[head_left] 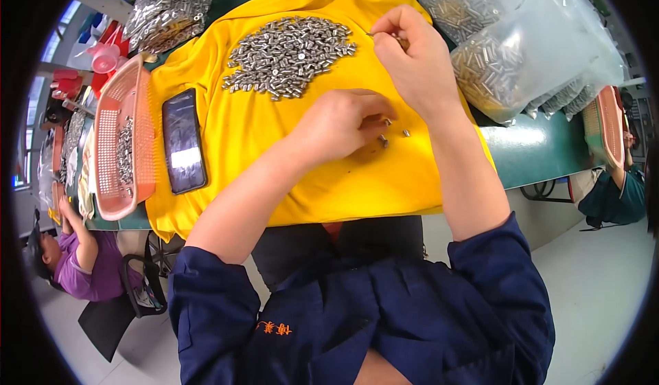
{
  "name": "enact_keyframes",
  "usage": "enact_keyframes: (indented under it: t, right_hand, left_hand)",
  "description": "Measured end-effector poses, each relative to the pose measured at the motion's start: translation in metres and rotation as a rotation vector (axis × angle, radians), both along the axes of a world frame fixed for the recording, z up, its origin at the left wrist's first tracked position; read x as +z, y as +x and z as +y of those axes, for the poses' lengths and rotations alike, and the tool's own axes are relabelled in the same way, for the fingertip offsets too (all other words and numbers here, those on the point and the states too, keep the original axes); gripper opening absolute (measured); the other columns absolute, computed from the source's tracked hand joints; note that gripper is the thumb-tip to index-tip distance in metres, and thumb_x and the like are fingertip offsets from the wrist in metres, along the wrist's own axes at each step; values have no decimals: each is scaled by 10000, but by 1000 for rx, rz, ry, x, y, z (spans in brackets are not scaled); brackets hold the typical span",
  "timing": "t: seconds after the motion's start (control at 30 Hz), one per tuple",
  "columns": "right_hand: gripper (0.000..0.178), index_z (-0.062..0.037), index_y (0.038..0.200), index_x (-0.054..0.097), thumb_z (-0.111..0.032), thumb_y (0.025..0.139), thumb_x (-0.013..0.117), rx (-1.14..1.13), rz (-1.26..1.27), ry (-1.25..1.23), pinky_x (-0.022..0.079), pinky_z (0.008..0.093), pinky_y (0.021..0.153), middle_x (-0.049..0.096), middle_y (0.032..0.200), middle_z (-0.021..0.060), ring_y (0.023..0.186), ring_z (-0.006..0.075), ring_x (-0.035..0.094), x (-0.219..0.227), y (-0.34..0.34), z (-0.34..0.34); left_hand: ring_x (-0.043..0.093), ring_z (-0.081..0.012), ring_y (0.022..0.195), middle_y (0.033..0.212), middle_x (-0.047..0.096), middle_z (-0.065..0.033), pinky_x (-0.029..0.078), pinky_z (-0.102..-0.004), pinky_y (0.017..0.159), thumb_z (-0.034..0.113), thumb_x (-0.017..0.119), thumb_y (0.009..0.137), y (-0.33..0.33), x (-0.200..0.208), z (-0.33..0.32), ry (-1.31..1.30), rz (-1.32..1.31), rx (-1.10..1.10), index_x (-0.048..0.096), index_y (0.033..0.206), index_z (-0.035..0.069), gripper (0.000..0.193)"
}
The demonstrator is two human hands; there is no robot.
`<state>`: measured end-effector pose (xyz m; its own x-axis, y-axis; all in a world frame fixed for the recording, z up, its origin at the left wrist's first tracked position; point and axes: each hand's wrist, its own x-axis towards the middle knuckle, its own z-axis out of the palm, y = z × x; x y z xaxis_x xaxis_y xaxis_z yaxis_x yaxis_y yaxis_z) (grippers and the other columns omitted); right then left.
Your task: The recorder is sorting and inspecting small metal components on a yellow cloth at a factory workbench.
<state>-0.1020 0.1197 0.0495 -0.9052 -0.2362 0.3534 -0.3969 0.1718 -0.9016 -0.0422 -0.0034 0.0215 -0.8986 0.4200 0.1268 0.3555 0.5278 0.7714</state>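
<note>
At your nine o'clock a person in a purple top [86, 265] sits low beside the table, and just above that a pink perforated basket [122, 141] lies on the green table [535, 151], with a few small metal parts against its mesh. Just right of the basket a dark phone [184, 141] rests flat on the yellow cloth [247, 131]. Toward twelve o'clock a heap of small silvery cylindrical parts [292, 55] spreads across the cloth, well apart from the phone. At the centre, your left hand [343, 120] is curled palm down, fingers drawn narrow over a few loose parts [384, 138] lying on the cloth; you cannot tell whether it grips one. Just beyond it at one o'clock, your right hand [412, 55] is raised with thumb and forefinger pinched around a thin metal piece [384, 36] whose tip points back toward the heap. At two o'clock clear plastic bags [508, 62] of similar parts are piled on the table, and at three o'clock another pink basket [609, 124] stands near a person in a dark green sleeve [614, 196].
</note>
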Motion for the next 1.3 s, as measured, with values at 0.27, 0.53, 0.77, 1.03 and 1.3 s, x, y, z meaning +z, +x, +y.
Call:
enact_keyframes:
  t: [0.27,0.53,0.77,1.03,1.3]
  right_hand:
    - [93,-15,765,512,-87,706,517,54,21,-65,384,226,514,522,627,34,550,88,453,-3,-2,2]
    - [101,-14,768,510,-93,706,514,66,14,0,392,241,523,524,629,47,545,113,463,-3,1,-3]
    - [104,-11,768,508,-98,712,506,63,32,14,398,249,530,533,640,57,552,128,477,-2,3,-3]
    - [32,-28,796,484,-26,765,482,216,-50,17,318,166,508,454,669,-31,576,21,379,0,5,-1]
    - [37,-45,778,472,-56,758,443,337,-132,145,299,182,492,406,634,-30,562,31,350,-1,8,-4]
  left_hand:
    - [591,-223,715,796,604,-109,464,-300,659,93,604,703,-6,17,-69,-71,134,379,615,854,32,163]
    - [553,-272,693,749,561,-101,444,-353,624,177,621,693,-9,4,-64,-589,262,412,602,779,55,150]
    - [545,-278,722,760,556,-116,438,-348,639,125,610,685,-13,5,-69,-490,222,297,604,741,45,98]
    - [577,-123,682,761,591,-38,451,-230,614,65,603,748,-16,11,-52,481,-298,386,586,842,13,109]
    - [594,-147,716,800,602,-77,483,-239,683,12,592,758,-11,3,-51,891,-398,270,581,897,-24,144]
